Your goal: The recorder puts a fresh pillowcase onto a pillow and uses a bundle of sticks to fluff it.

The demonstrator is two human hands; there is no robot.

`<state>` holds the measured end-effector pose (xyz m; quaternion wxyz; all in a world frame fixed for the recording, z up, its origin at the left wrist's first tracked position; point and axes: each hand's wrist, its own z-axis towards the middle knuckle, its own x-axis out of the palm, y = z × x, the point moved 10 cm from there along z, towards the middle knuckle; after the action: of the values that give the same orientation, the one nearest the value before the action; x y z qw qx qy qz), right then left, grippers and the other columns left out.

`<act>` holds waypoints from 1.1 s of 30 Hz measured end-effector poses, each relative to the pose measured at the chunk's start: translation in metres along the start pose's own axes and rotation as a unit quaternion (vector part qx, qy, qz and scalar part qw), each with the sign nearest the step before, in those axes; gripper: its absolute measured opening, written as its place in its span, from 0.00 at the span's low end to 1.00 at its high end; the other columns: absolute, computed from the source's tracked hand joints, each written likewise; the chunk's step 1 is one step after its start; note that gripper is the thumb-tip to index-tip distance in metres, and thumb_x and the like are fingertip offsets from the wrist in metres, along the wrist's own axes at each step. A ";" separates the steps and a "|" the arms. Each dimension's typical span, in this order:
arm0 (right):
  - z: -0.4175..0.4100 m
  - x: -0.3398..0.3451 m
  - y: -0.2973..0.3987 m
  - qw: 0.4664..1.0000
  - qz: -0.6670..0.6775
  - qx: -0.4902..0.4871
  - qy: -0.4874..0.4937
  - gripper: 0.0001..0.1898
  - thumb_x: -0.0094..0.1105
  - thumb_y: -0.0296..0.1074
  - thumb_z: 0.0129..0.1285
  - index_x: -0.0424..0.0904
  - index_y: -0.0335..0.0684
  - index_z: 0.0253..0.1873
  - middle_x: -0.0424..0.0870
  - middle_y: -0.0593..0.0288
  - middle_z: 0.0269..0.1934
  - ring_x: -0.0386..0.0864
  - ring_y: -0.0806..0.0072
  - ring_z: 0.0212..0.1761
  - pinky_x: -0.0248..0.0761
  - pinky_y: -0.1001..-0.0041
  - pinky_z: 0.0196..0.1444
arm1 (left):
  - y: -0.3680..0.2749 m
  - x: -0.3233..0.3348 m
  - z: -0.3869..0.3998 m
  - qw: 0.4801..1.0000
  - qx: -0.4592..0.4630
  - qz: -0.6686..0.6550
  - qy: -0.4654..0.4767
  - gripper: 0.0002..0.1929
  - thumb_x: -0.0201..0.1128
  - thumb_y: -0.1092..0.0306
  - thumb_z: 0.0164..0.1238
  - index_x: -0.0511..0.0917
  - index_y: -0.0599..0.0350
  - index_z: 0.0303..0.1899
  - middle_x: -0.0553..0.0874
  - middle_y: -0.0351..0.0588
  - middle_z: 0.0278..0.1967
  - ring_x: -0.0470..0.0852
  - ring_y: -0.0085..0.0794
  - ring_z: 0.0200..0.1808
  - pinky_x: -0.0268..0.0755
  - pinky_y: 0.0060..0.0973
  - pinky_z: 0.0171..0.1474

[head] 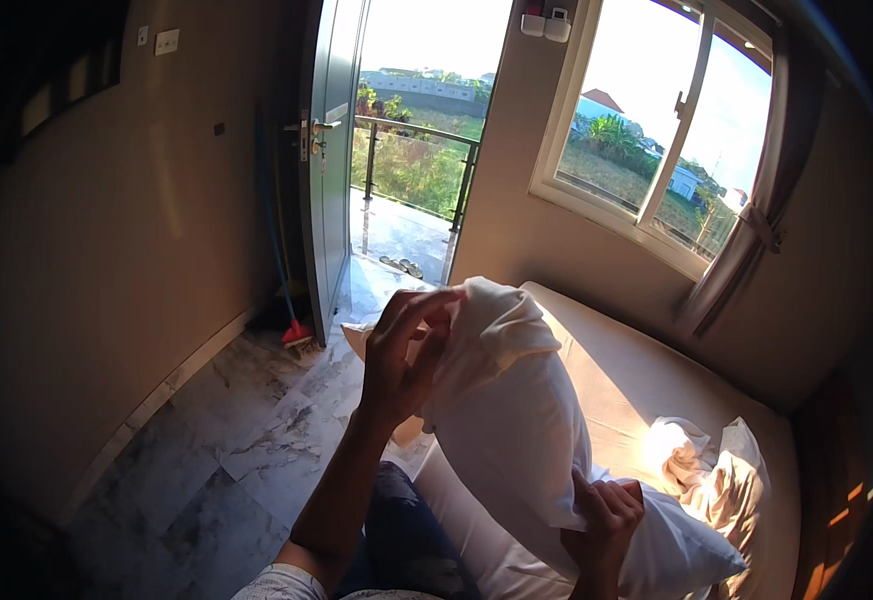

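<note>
A white pillow (511,442) is held up in front of me, tilted, with loose bunched fabric (504,322) at its upper end. My left hand (414,345) pinches the edge of this fabric between thumb and fingers. Lower down, my right hand (605,514) grips the side of the pillow, its fingers curled into the cloth. Another white pillow (676,540) lies on the bed beside my right hand. A pale pointed corner of cloth (355,337) shows behind my left hand; what it belongs to is hidden.
The bed (594,352) has a light cover, with crumpled cloth (706,465) at its right. An open door (331,150) leads to a balcony with a railing (414,127). A broom (295,332) leans behind the door. A tied curtain (759,225) hangs by the window (631,165).
</note>
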<state>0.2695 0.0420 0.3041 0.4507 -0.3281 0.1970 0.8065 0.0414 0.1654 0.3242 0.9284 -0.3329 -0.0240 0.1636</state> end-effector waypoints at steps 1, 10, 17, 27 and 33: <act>-0.007 0.000 -0.013 0.998 0.031 0.047 -0.019 0.19 0.61 0.30 0.34 0.80 0.40 0.39 0.70 0.65 0.16 0.69 0.72 0.17 0.55 0.72 0.27 | -0.016 0.002 -0.007 0.983 0.129 0.126 0.039 0.16 0.60 0.61 0.60 0.76 0.56 0.47 0.77 0.49 0.43 0.77 0.37 0.46 0.68 0.30 0.51; -0.037 0.064 -0.040 0.937 0.207 0.094 0.264 0.29 0.72 0.42 0.35 0.78 0.39 0.47 0.78 0.55 0.38 0.75 0.62 0.46 0.67 0.69 0.45 | 0.079 0.004 -0.067 0.993 0.000 -0.114 0.017 0.08 0.65 0.73 0.55 0.77 0.60 0.36 0.85 0.50 0.34 0.84 0.32 0.39 0.75 0.27 0.44; 0.038 0.084 -0.007 0.923 0.334 0.014 0.190 0.48 0.73 0.52 0.39 0.56 0.40 0.64 0.65 0.47 0.60 0.68 0.53 0.59 0.64 0.62 0.58 | 0.057 -0.016 -0.076 0.996 0.055 -0.020 -0.060 0.05 0.61 0.71 0.60 0.73 0.61 0.31 0.84 0.51 0.28 0.84 0.33 0.32 0.74 0.25 0.37; 0.037 0.124 0.051 0.933 0.300 -0.083 0.180 0.29 0.71 0.37 0.44 0.72 0.42 0.54 0.75 0.57 0.54 0.74 0.58 0.44 0.70 0.66 0.48 | 0.037 0.014 -0.033 0.969 0.019 0.100 0.226 0.08 0.64 0.68 0.54 0.73 0.56 0.31 0.78 0.47 0.26 0.77 0.42 0.30 0.70 0.33 0.36; 0.026 0.136 0.008 0.900 0.405 0.147 0.070 0.30 0.76 0.38 0.39 0.65 0.36 0.45 0.74 0.49 0.39 0.74 0.55 0.44 0.70 0.63 0.45 | 0.006 -0.019 -0.037 0.947 -0.081 0.289 0.114 0.16 0.65 0.55 0.53 0.71 0.56 0.28 0.78 0.43 0.25 0.80 0.37 0.31 0.72 0.32 0.33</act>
<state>0.2024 0.1354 0.2264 0.1132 -0.2054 0.4605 0.8561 0.0280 0.1408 0.2931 0.8078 -0.4163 0.1657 0.3830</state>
